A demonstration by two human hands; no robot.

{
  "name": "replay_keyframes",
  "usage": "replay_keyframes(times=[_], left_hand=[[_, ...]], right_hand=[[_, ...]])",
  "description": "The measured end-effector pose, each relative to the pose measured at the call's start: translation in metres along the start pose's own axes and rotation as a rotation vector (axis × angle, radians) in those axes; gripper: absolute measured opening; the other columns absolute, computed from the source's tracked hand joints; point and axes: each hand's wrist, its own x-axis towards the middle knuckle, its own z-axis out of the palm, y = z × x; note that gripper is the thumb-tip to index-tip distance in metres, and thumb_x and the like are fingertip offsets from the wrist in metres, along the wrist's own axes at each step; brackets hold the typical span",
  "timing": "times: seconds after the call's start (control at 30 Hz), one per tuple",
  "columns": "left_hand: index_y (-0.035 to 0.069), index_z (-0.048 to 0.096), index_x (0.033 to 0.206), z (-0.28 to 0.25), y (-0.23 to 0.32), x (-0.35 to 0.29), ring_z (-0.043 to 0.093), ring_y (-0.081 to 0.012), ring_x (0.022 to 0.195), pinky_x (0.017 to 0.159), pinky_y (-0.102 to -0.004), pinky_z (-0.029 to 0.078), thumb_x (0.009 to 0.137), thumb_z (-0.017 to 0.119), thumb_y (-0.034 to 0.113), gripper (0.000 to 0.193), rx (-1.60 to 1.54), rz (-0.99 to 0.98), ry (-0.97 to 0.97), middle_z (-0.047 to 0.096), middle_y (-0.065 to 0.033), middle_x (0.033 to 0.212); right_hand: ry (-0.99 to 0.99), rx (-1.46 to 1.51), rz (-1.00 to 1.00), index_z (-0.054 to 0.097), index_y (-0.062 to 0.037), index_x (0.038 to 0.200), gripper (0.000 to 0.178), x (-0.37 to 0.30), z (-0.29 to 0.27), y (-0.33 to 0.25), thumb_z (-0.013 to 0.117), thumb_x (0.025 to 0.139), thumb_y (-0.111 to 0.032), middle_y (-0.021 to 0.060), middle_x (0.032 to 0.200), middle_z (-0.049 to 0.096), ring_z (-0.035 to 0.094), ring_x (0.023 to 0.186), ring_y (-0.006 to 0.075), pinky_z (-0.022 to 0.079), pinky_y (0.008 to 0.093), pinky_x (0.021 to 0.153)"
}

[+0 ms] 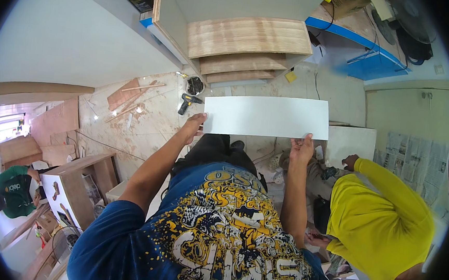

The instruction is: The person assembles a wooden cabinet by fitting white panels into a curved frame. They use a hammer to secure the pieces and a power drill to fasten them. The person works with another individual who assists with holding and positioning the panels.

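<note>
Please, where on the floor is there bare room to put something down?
The floor looks bare between the black cord and the pale green doors. Left of the white board is crowded: drill, wood scraps. Right of the right hand, a person in yellow fills the space.

A black drill [186, 104] lies on the tiled floor [155, 127]. Wood scraps [120, 97] lie left of it. Newspaper sheets [399, 152] partly cover pale-green doors [401, 110].

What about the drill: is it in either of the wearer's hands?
No, the drill lies on the floor, while the left hand and right hand both hold the white panel.
</note>
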Motion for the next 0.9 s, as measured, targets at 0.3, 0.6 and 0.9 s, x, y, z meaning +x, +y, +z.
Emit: replay_keyframes(times=[0.3, 0.6, 0.9], left_hand=[[0.002, 0.058, 0.132, -0.018, 0.015, 0.112, 0.06, -0.0186, 0.108, 0.097, -0.0337, 0.046, 0.1, 0.058, 0.011, 0.034, -0.342, 0.262, 0.127, 0.066, -0.0058, 0.119], [0.001, 0.06, 0.131, -0.041, 0.028, 0.205, 0.057, -0.0171, 0.108, 0.098, -0.0318, 0.042, 0.098, 0.06, 0.009, 0.034, -0.367, 0.238, 0.153, 0.065, -0.0051, 0.12], [0.002, 0.055, 0.132, -0.035, 0.005, 0.241, 0.059, -0.0235, 0.108, 0.098, -0.0412, 0.047, 0.102, 0.052, 0.014, 0.033, -0.383, 0.214, 0.157, 0.062, -0.009, 0.12]], right_hand=[[0.043, 0.214, 0.264, 0.057, -0.0084, 0.119, 0.025, 0.102, 0.038, 0.091, 0.056, 0.103, -0.027, 0.0064, 0.113, 0.061, 0.057, 0.099, 0.0251, 0.044, 0.056, 0.107], [0.087, 0.126, 0.368, 0.059, -0.0126, 0.099, 0.016, 0.177, 0.098, 0.149, 0.054, 0.104, -0.027, -0.0006, 0.088, 0.051, 0.047, 0.076, 0.0163, 0.044, 0.0542, 0.108], [0.021, 0.029, 0.418, 0.058, -0.0134, 0.099, 0.015, 0.239, 0.106, 0.177, 0.055, 0.104, -0.028, -0.0007, 0.089, 0.052, 0.048, 0.079, 0.0162, 0.039, 0.0586, 0.112]])
